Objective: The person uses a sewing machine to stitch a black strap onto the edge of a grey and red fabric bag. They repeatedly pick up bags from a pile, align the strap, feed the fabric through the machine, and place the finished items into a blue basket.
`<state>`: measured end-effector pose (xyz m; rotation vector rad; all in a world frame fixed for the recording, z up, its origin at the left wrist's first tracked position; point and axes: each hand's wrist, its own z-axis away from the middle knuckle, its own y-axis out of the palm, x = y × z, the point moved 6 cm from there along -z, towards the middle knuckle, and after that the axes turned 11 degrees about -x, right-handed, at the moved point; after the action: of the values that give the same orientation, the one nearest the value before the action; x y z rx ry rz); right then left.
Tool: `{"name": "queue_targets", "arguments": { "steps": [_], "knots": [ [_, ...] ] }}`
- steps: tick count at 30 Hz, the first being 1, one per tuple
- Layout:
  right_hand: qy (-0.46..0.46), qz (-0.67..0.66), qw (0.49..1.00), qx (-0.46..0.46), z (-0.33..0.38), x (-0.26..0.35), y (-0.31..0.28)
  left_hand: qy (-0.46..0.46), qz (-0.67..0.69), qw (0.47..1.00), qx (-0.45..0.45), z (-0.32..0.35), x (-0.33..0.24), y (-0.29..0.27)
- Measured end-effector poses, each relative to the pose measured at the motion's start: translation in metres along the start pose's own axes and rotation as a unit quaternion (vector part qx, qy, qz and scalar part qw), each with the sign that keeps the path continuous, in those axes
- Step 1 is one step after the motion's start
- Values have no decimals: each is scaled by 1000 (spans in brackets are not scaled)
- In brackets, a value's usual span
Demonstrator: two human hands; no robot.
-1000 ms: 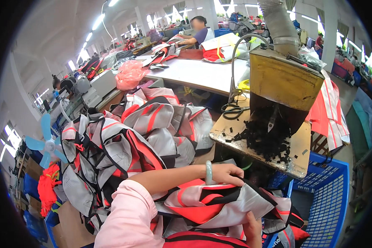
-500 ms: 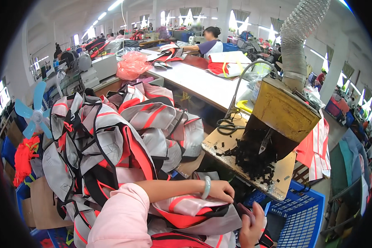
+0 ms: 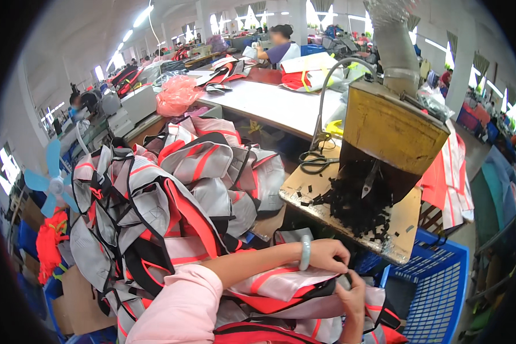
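Observation:
A sewn fabric piece [image 3: 281,282], grey and coral red with black edging, lies in front of me over more of the same kind. Across it from the left reaches my left arm in a pink sleeve, a pale bangle [image 3: 305,253] at the wrist. My left hand [image 3: 328,256] is closed, its fingertips pinching the piece's black edge at the right end. Just below, my right hand [image 3: 352,295] closes on the same edge, thumb and finger almost touching the left fingertips. The exact bit between the fingertips is too small to make out.
A big heap of similar pieces [image 3: 155,200] rises at left. Ahead right, a board [image 3: 304,195] bears black scraps [image 3: 358,215], scissors [image 3: 318,163] and a pointed blade [image 3: 371,180] under a yellow hood [image 3: 393,123]. A blue crate [image 3: 441,286] stands at right, a fan [image 3: 56,184] far left.
My right hand has moved up to meet my left at the fabric's edge, and its fingers have closed there. The left hand has shifted slightly right and up. The whole view has tilted.

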<state>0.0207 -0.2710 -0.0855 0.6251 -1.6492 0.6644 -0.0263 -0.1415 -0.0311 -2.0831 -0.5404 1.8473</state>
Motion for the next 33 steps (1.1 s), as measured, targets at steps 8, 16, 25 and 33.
{"name": "queue_targets", "arguments": {
  "steps": [8, 16, 25, 33],
  "knots": [
    [-57, 209, 974, -67, -53, 48, -94, 21, -81, 996, -5, -72, -13, 11],
    [-20, 178, 982, 61, -78, 49, -42, -65, -139, 988, -37, -29, 15, -30],
    [-17, 203, 976, 75, -127, 57, -25, -131, -112, 984, -40, -44, 19, -78],
    [45, 147, 984, 93, -163, 53, -24, -179, -54, 981, -60, -67, 40, -101]
  ]
}}
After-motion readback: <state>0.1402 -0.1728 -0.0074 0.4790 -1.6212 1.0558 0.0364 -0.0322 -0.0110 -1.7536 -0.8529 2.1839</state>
